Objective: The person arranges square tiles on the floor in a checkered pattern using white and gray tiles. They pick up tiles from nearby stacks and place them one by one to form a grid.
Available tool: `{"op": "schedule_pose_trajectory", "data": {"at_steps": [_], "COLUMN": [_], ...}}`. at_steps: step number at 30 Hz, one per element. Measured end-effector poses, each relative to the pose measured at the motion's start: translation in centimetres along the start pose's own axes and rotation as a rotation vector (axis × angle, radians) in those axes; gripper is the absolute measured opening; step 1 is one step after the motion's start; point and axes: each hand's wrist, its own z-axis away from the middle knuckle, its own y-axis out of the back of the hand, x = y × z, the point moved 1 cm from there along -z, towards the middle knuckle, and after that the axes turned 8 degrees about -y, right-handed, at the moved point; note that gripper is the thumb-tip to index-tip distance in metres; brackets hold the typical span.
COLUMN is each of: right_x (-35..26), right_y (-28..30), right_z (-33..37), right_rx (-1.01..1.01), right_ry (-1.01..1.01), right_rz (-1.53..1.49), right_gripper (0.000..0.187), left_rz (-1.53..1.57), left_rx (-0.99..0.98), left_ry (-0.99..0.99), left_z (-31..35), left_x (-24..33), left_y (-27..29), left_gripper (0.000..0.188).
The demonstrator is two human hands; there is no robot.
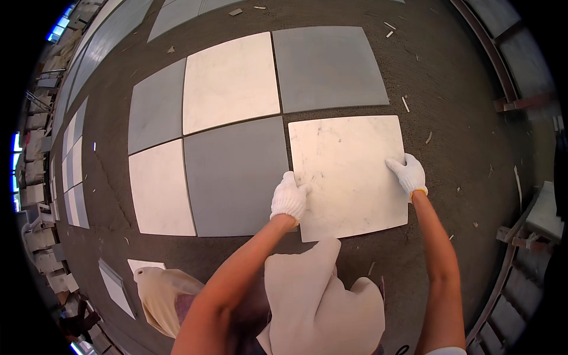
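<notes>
A square white marble-look tile (pixel 349 171) with faint grey veining is held between my two hands, at the near right of a checkerboard of tiles. My left hand (pixel 289 198), in a white knitted glove, grips its left edge. The gloved right hand (pixel 409 176) clasps the right edge, thumb on the upper face. Directly left of it lies a grey tile (pixel 236 177), and beyond it another grey tile (pixel 331 68). A white tile (pixel 231 83) and a smaller-looking white one (pixel 161 186) alternate with the greys. Whether the held tile touches the floor I cannot tell.
Dark concrete floor (pixel 461 148) surrounds the tiles, with thin white scraps (pixel 405 104) scattered about. Metal racks (pixel 515 260) stand along the right. Further tile panels (pixel 76 160) lie at left, and a loose white tile (pixel 116 288) lies at lower left near my covered knee (pixel 163 299).
</notes>
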Motion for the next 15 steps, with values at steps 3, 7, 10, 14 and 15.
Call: {"op": "schedule_pose_trajectory", "data": {"at_steps": [3,7,10,14,15], "right_x": [-1.0,-1.9,-2.7,-3.5,-3.7], "right_y": [0.3,0.5,0.6,0.7,0.7], "right_z": [-0.3,-1.1,-1.0,-1.1,-1.3], "right_rx": [0.002,0.025,0.050,0.073,0.066], "right_ry": [-0.001,0.022,0.028,0.012,0.007], "right_rz": [0.026,0.114,0.190,0.303,0.332], "right_gripper": [0.064,0.063,0.063,0.061,0.061], "left_rz": [-0.063,-0.104,-0.118,-0.147,-0.157], "left_rx": [0.012,0.018,0.035,0.044,0.035], "left_ry": [-0.050,-0.051,-0.056,-0.080,-0.083], "left_z": [-0.7,-1.7,-2.0,-2.0,-2.0], "left_x": [-0.2,0.1,0.3,0.6,0.7], "left_y": [-0.4,-0.3,-0.5,-0.3,-0.3], "left_gripper": [0.042,0.041,0.042,0.043,0.044]}}
